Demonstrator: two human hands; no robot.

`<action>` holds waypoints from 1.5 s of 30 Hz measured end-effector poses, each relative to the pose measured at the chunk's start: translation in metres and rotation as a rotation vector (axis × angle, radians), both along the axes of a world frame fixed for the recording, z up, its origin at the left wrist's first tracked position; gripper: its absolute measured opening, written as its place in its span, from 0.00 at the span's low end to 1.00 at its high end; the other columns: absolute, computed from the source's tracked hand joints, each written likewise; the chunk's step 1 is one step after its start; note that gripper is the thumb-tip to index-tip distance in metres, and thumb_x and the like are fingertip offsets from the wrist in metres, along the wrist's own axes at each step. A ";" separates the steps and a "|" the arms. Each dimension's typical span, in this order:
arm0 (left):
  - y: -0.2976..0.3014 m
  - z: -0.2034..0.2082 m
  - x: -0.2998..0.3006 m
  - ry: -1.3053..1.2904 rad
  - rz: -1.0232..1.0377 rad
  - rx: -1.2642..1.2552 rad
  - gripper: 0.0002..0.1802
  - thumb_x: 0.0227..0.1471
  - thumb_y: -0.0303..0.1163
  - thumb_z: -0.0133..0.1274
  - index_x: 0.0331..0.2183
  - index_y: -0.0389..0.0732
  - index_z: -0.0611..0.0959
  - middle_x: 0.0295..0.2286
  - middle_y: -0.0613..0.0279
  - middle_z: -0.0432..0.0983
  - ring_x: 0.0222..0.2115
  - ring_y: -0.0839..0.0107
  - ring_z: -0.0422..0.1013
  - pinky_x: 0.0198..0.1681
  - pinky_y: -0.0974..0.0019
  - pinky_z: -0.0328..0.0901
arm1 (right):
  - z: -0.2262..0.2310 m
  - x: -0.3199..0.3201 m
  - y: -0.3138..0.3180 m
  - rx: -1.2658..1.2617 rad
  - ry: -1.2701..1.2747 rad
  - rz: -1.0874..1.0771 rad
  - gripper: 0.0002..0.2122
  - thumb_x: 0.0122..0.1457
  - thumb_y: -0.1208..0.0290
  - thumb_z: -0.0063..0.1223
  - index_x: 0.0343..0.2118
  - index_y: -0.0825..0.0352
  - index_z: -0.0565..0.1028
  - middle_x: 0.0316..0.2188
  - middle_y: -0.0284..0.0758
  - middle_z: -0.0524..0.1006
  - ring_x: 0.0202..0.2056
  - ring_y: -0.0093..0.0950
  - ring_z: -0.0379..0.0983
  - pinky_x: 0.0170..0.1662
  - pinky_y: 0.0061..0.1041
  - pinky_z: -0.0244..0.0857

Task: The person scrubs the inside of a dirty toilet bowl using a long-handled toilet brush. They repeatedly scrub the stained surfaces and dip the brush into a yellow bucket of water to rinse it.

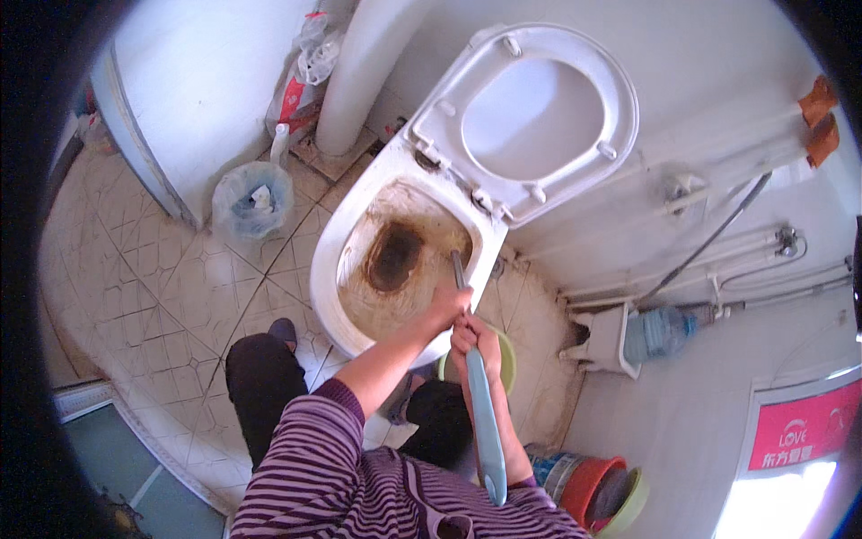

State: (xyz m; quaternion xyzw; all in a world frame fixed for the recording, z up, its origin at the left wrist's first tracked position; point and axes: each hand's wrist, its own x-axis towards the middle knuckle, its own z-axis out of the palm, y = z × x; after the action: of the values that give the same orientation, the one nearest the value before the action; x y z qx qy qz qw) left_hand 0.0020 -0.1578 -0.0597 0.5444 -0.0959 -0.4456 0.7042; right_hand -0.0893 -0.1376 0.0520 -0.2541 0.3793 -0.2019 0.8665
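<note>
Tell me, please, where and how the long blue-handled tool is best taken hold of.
I would wrap both hands around the broad blue handle, coming from the person's side, since the blue-handled tool slants out of the toilet bowl that way. The thin grey shaft likely gives less purchase. The left hand grips ahead of the right hand.

There are two hands (pixel 475 340), one toilet (pixel 325 280), one blue-handled tool (pixel 486 420)

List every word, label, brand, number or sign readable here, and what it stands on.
Pink panel, lower right: large white lettering, wording not copied here.
Red-and-white plastic bag beside the white pipe: any print is too small to read.
Blue-handled tool and toilet: no readable text.
</note>
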 end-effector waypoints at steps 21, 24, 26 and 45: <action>0.038 0.016 0.066 0.057 0.383 0.022 0.14 0.45 0.33 0.49 0.15 0.34 0.75 0.15 0.61 0.69 0.14 0.73 0.65 0.17 0.66 0.59 | -0.015 0.062 -0.013 -0.121 0.072 0.419 0.08 0.58 0.75 0.42 0.41 0.63 0.65 0.20 0.27 0.65 0.14 0.14 0.55 0.12 0.13 0.48; 0.055 0.048 0.069 0.107 0.429 0.062 0.14 0.47 0.33 0.49 0.17 0.36 0.75 0.16 0.62 0.69 0.14 0.74 0.64 0.17 0.69 0.59 | -0.004 0.070 -0.002 -0.093 0.054 0.456 0.15 0.57 0.77 0.44 0.48 0.62 0.64 0.20 0.27 0.65 0.14 0.15 0.56 0.13 0.15 0.50; 0.057 0.033 0.074 0.139 0.407 -0.013 0.13 0.47 0.34 0.49 0.17 0.37 0.75 0.16 0.63 0.70 0.14 0.75 0.64 0.17 0.69 0.59 | -0.004 0.069 0.002 -0.188 0.072 0.444 0.16 0.57 0.76 0.44 0.49 0.63 0.64 0.21 0.27 0.66 0.14 0.15 0.56 0.13 0.15 0.50; 0.085 0.022 0.075 0.075 0.353 0.101 0.08 0.47 0.30 0.52 0.23 0.36 0.76 0.17 0.63 0.69 0.17 0.71 0.68 0.20 0.68 0.65 | -0.031 0.063 0.027 -0.151 0.073 0.398 0.18 0.53 0.79 0.47 0.49 0.63 0.69 0.19 0.29 0.67 0.14 0.16 0.61 0.16 0.16 0.55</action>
State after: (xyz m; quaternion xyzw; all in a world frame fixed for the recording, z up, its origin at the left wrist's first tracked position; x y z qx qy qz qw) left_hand 0.0766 -0.0728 -0.0380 0.5704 0.0498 -0.3390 0.7464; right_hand -0.0266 -0.1103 0.0213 -0.3953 0.3365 -0.0455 0.8535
